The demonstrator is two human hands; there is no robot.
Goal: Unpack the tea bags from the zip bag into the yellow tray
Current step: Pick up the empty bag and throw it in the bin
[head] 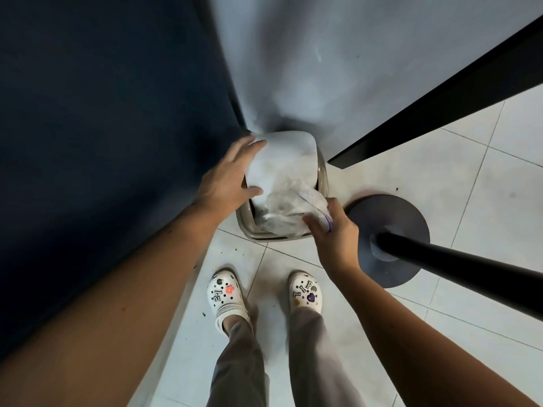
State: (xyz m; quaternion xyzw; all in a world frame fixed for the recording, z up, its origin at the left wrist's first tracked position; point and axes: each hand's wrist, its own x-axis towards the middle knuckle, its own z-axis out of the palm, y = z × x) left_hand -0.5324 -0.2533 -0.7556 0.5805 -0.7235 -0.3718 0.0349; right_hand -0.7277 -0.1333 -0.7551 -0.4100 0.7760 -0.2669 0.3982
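A crumpled clear zip bag (293,207) with a blue zip strip hangs over the open mouth of a beige bin (264,235) on the floor. My right hand (335,233) pinches the bag at its right edge, by the zip. My left hand (226,177) rests on the bin's white swing lid (285,154), which is tilted up; the fingers lie straight along its left side and the thumb touches its lower edge. Whether anything is inside the bag cannot be told. No tea bags and no yellow tray are in view.
The bin stands in a corner between a dark blue wall (102,113) and a grey wall (308,54). A black slanted edge (440,98) runs at the right. A round grey stand base (411,218) with a black pole (470,268) is beside the bin. My feet in white clogs (226,298) stand on white tiles.
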